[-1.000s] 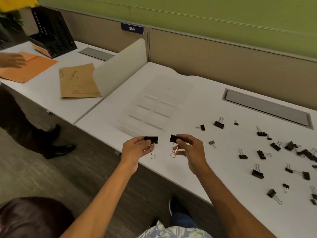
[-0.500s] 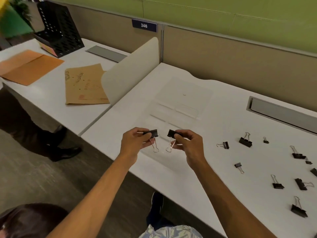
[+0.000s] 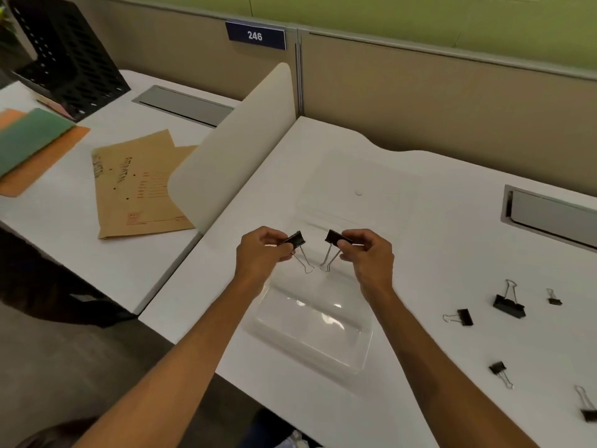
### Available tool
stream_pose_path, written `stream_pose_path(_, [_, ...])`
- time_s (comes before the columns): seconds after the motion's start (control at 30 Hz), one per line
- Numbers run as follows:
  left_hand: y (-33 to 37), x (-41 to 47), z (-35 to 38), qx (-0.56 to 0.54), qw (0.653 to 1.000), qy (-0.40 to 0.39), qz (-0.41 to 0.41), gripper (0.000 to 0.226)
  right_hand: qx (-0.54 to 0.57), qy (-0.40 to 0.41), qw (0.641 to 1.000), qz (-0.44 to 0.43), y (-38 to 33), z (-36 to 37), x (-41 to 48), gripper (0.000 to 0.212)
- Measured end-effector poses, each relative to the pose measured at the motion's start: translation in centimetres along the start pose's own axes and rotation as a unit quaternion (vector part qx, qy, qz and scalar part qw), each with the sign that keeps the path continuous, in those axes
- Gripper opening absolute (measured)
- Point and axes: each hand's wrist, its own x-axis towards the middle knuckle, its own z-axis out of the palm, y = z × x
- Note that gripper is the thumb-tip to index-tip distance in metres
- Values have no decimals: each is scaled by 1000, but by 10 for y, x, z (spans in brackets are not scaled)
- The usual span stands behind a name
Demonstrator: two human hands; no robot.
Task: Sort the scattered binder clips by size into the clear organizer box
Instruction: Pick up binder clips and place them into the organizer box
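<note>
My left hand (image 3: 262,250) pinches a black binder clip (image 3: 296,240) with its wire handles hanging down. My right hand (image 3: 368,253) pinches a second black binder clip (image 3: 333,237) of similar size. Both clips hover side by side above the clear organizer box (image 3: 310,321), which lies on the white desk with its lid opened away from me. Loose black clips lie to the right: a large one (image 3: 509,306), a medium one (image 3: 464,317), a tiny one (image 3: 554,300), and another (image 3: 497,368) nearer the front.
A cream divider panel (image 3: 239,147) stands at the desk's left edge. Beyond it lie a brown envelope (image 3: 135,185), coloured folders (image 3: 29,147) and a black file rack (image 3: 64,53). A grey cable slot (image 3: 549,215) sits at the right. Another clip (image 3: 588,414) lies at the right edge.
The view has swung left and closer, so most scattered clips have left the frame. Both hands, each with its clip, have moved over the clear box and spread slightly apart.
</note>
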Motion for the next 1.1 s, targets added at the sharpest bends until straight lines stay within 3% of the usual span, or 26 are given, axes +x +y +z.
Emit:
stream_pose_path(0.2, [22,54,22,172,979,18,108,22,-134,22,989,-57,-7,17,42,16])
stream_pose_path(0.33, [26,84,36,235,959,-29,153,15,-282,17,953,-106,-5,30,57,16])
stream_pose_path(0.6, [10,122,55,385,893,-90,214,16,-439,16,889,-125,-3,44,61,11])
stream_pose_path(0.67, [7,127,56,431,865,-94,238,19,-460,19,878,-134,0,47,62,8])
stream_pose_path(0.8, [4,135,56,566,762,-110,297,18,-509,20,846,-158,10,53,65,1])
stream_pose_path(0.9, [2,139,54,613,708,-132,324,18,-532,46,829,-165,22,57,69,6])
stream_pose_path(1.0, [-3,140,53,612,701,-135,340,21,-544,47,822,-165,27,59,71,17])
stream_pose_path(1.1, [-8,144,49,568,729,-129,360,22,-537,44,828,-154,28,60,68,33])
